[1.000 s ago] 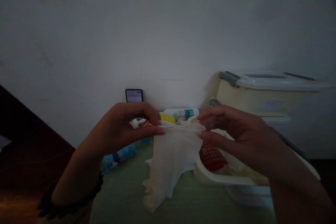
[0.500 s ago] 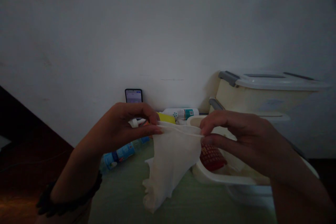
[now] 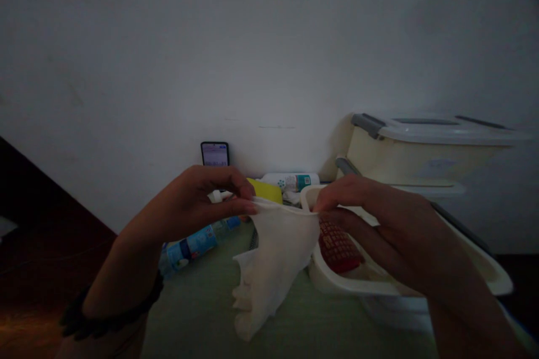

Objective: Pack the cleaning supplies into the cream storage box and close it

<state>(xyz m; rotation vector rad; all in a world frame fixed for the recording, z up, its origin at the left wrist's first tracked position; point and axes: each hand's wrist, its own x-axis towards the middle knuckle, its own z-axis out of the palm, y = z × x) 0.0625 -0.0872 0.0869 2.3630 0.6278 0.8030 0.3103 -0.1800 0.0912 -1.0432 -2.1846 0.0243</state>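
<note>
I hold a thin white glove (image 3: pixel 272 258) up by its cuff over a pale green table (image 3: pixel 202 314). My left hand (image 3: pixel 197 207) pinches the left side of the cuff between thumb and fingers. My right hand (image 3: pixel 370 216) pinches the right side. The glove's fingers hang down limp toward the table. A dark beaded bracelet (image 3: pixel 109 322) sits on my left wrist.
A white basin (image 3: pixel 357 283) with a red patterned item (image 3: pixel 339 247) stands under my right hand. A lidded cream storage box (image 3: pixel 425 151) is behind it. A phone (image 3: pixel 215 153) leans on the wall, beside bottles (image 3: pixel 193 244), a yellow item (image 3: pixel 265 190) and a white tube (image 3: pixel 292 181).
Both hands have drawn slightly closer, so the cuff span is narrower. The right hand shifted left, and the glove hangs a little more bunched.
</note>
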